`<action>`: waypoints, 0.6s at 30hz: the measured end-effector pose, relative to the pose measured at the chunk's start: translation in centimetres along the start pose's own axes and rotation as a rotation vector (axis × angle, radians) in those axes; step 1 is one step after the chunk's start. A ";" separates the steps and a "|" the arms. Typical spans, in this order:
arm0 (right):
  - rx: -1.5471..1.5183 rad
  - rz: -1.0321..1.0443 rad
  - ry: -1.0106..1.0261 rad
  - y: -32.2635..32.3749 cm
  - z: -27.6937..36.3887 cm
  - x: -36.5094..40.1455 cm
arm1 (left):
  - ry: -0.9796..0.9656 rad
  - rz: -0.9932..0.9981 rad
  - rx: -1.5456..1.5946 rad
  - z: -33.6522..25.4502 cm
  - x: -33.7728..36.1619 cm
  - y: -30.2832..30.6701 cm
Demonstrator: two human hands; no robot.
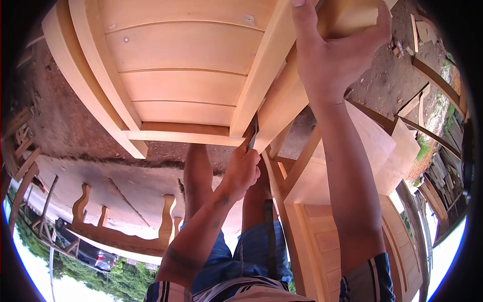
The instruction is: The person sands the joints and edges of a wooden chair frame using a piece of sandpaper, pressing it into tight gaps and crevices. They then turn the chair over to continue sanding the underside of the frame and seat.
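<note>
My left hand (241, 168) is closed around a thin, dark tool with a flat blade (254, 133). The blade sits at the gap between the lower corner of a slatted wooden panel (186, 50) and a thick wooden beam (284, 103) beside it. Higher up on the right, my right hand (334, 63) grips the upper part of the beam, its thumb on the left side and a finger on the right. Its other fingers are hidden. The panel's bottom rail (186, 137) ends close to my left hand.
Pale boards (352, 151) and another panelled wooden piece (322, 236) stand at the lower right, near my right forearm. A wooden frame with curved uprights (121, 239) lies at the lower left. Wood scraps (443, 176) are at the far right.
</note>
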State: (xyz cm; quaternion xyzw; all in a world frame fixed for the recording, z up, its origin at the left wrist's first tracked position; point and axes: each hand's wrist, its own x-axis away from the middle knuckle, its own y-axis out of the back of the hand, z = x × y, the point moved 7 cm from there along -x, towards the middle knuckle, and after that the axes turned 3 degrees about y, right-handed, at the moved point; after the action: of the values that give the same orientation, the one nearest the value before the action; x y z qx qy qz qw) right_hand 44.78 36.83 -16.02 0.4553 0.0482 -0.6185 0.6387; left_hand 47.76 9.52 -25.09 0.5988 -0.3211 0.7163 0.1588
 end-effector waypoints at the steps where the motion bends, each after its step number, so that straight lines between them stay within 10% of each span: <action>1: 0.028 0.006 0.009 0.2 0.0 0.1 | 0.019 -0.035 -0.006 -0.4 -1.3 0.3; 18: 0.159 0.005 0.085 0.9 0.7 -0.5 | 0.043 -0.043 -0.079 1.0 -2.1 0.0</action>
State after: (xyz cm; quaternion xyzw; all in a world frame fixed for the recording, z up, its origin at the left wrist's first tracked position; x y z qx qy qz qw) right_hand 45.13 36.58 -14.85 0.5305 0.0249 -0.5987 0.5996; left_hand 48.96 9.22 -27.03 0.5835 -0.3326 0.7121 0.2047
